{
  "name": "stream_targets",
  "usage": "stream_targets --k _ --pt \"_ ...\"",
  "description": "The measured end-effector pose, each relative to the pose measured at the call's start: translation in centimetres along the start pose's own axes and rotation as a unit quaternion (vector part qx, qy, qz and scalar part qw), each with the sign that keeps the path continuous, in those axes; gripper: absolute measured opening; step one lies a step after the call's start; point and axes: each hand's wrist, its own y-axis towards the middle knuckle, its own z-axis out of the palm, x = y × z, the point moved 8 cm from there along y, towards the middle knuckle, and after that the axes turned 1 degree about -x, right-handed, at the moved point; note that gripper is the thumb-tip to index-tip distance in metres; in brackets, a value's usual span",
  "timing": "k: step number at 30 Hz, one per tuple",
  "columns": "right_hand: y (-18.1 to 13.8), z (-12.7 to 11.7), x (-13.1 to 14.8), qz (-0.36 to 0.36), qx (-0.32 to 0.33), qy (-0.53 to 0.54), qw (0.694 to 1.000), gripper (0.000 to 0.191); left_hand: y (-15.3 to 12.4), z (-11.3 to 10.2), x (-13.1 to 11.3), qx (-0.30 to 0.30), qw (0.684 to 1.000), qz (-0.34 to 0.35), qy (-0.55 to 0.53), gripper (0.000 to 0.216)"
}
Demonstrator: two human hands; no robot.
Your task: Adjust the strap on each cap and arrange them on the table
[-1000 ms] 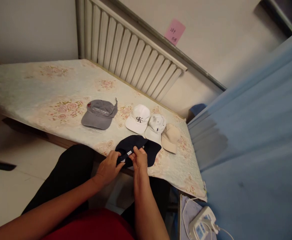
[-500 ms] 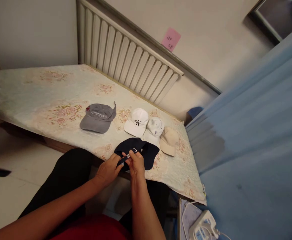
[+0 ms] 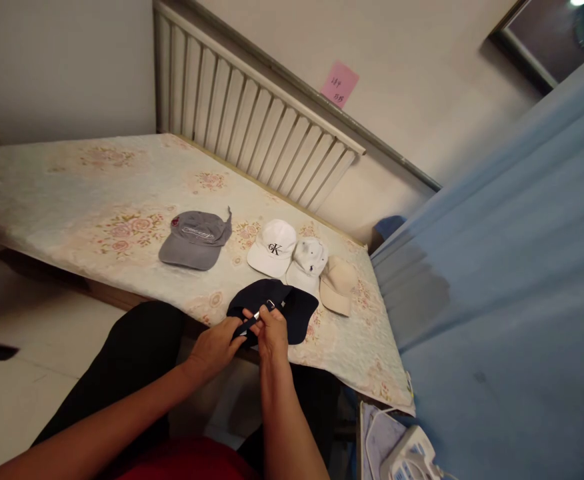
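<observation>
Your left hand [image 3: 218,347] and right hand [image 3: 273,333] both pinch the back strap [image 3: 253,319] of the navy cap [image 3: 292,308], which lies at the table's near edge just beyond your fingers (buckle between them). Past it sit white caps [image 3: 275,245], a beige cap [image 3: 338,285] and, further left, a grey cap [image 3: 195,239].

The navy fabric cap [image 3: 295,313] lay at the near edge of the floral-covered table [image 3: 72,193], left hand [image 3: 217,347] and right hand [image 3: 273,333] pinching its near side; behind it, left to right, white logo cap [image 3: 275,247], plain white cap [image 3: 308,260] and beige cap [image 3: 339,283] overlapped in a row; the grey cotton cap [image 3: 195,239] lay apart, further left.
</observation>
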Motion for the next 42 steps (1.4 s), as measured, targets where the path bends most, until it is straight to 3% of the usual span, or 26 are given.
stream_targets --k 17,22,34,37,40,42 --pt "1.2 1.2 2.4 -0.036 0.012 0.028 0.999 0.035 2.4 -1.3 -0.7 -0.022 0.999 0.009 -0.032 0.019" --pt "1.9 1.7 3.4 -0.045 0.003 0.048 0.998 0.035 3.6 -1.8 -1.0 -0.052 0.998 0.028 -0.036 0.018" --pt "4.5 2.4 5.7 -0.087 -0.034 0.117 0.989 0.027 9.1 -4.0 -1.2 -0.127 0.987 0.095 0.000 0.013" --pt "5.4 2.5 5.7 -0.085 -0.046 0.134 0.986 0.026 10.0 -4.0 -1.0 -0.140 0.983 0.117 -0.032 0.013" --pt "6.2 2.4 5.6 -0.083 -0.054 0.124 0.987 0.025 10.3 -4.1 -0.5 -0.145 0.970 0.162 -0.110 0.017" --pt "6.7 2.3 5.6 -0.086 -0.060 0.109 0.989 0.025 10.6 -4.3 0.6 -0.148 0.961 0.156 -0.175 0.019"
